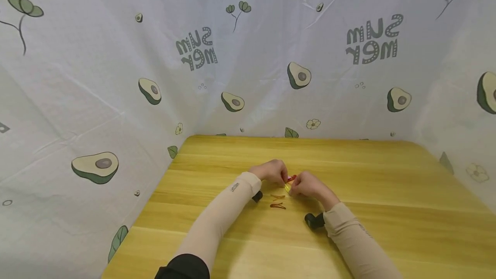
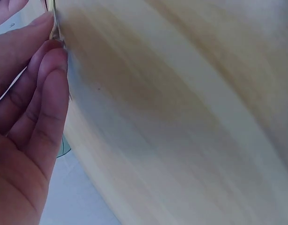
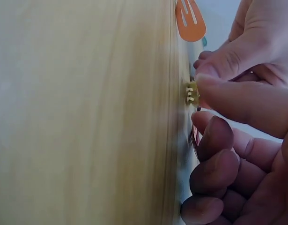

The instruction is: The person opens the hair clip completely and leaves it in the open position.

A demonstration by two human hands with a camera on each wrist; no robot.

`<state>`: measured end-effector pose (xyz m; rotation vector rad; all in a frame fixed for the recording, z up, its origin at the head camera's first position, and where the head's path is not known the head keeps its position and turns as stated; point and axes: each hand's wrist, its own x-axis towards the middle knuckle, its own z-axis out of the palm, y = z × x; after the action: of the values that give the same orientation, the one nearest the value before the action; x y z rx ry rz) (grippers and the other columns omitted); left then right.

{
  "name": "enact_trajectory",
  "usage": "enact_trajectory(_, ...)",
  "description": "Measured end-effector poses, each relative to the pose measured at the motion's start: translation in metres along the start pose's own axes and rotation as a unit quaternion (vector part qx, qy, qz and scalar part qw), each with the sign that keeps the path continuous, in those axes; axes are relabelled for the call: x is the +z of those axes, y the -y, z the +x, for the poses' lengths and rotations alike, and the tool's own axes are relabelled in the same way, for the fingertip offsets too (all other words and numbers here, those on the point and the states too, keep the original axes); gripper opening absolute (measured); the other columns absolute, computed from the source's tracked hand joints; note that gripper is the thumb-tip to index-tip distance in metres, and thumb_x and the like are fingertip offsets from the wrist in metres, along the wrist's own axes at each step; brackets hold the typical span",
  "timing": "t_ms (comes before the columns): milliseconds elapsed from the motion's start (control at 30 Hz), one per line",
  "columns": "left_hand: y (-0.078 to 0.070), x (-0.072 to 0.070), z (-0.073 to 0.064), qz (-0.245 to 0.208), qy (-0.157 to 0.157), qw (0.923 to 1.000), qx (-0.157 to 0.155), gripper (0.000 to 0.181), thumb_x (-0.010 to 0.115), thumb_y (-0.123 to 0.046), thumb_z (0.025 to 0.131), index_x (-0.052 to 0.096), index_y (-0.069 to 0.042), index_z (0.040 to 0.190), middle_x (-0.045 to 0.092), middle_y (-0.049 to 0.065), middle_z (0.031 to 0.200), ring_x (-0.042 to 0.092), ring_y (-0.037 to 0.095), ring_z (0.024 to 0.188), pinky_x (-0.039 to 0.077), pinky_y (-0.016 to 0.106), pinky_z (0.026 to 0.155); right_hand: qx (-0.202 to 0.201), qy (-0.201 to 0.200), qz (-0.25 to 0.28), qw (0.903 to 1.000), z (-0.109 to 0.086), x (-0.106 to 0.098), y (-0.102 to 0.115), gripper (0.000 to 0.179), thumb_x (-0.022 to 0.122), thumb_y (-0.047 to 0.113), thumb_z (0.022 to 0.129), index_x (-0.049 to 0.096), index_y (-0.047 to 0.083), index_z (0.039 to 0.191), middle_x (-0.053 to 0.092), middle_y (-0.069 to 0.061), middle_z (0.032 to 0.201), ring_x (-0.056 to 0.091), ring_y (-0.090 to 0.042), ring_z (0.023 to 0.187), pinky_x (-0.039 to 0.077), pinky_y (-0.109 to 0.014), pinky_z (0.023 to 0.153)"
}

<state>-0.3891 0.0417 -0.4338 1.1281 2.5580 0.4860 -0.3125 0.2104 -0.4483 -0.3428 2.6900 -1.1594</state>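
in the head view, your left hand (image 1: 272,172) and right hand (image 1: 308,185) meet at the small yellow piece (image 1: 287,187), located between their fingertips, above or on the tabletop (image 1: 368,175); contact with the surface cannot be told. a red piece (image 1: 292,178) shows just beyond it; a thin orange clip (image 1: 277,196) and a darker brown clip (image 1: 277,206) lie on your side. in the left wrist view, your left thumb and fingertips pinch together on a thin edge, with almost no gap. in the right wrist view, your right thumb and forefinger pinch at the yellow piece, its small teeth exposed; an orange slotted piece (image 3: 192,29) shows near it. treat the yellow piece as light, fairly stiff and probably springy; it is likely to slip under pressure and its thin parts may bend. grip the flat sides near the ends, clear of the teeth.
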Motion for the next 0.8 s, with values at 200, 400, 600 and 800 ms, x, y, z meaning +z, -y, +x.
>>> enact_trajectory(200, -0.0002, 0.0003, 0.0001, -0.002, 0.008, 0.9999, -0.013, 0.005, 0.075, -0.004, 0.086, 0.077, -0.008, 0.086, 0.069, -0.003, 0.08, 0.05, 0.003, 0.065, 0.043, 0.015, 0.06, -0.004, 0.002, -0.004, 1.0, 0.0025, 0.0022, -0.0023, 0.031, 0.072, -0.001, 0.08, 0.053, 0.009, 0.058, 0.037, 0.007, 0.052, 0.031, -0.008, 0.05, 0.026, -0.022, 0.052)
enact_trajectory(400, 0.0026, 0.0023, -0.0014, -0.007, 0.009, 0.9998, -0.014, 0.007, 0.076, -0.006, 0.086, 0.075, -0.01, 0.081, 0.063, -0.007, 0.072, 0.048, 0.002, 0.062, 0.041, 0.015, 0.057, 0.004, 0.011, -0.004, 0.9999, 0.003, 0.0026, -0.0025, 0.033, 0.073, 0.001, 0.082, 0.052, 0.01, 0.058, 0.038, 0.006, 0.054, 0.033, -0.008, 0.051, 0.027, -0.023, 0.052)
enact_trajectory(600, 0.005, 0.0036, -0.003, -0.026, 0.006, 0.9995, -0.017, 0.008, 0.077, -0.007, 0.087, 0.075, -0.011, 0.08, 0.064, -0.007, 0.071, 0.049, 0.002, 0.063, 0.043, 0.014, 0.059, 0.002, 0.023, -0.01, 0.9997, 0.0015, 0.0027, -0.0024, 0.04, 0.069, 0.003, 0.087, 0.044, 0.014, 0.058, 0.032, 0.006, 0.054, 0.029, -0.009, 0.05, 0.025, -0.023, 0.052)
enact_trajectory(800, 0.0085, 0.0061, -0.0017, -0.033, 0.003, 0.9993, -0.015, 0.009, 0.076, -0.007, 0.087, 0.074, -0.012, 0.08, 0.064, -0.007, 0.073, 0.049, 0.003, 0.063, 0.043, 0.015, 0.06, 0.014, 0.016, 0.003, 0.9998, 0.0006, 0.0032, -0.0027, 0.038, 0.069, 0.002, 0.087, 0.046, 0.012, 0.06, 0.033, 0.005, 0.056, 0.031, -0.009, 0.052, 0.026, -0.024, 0.053)
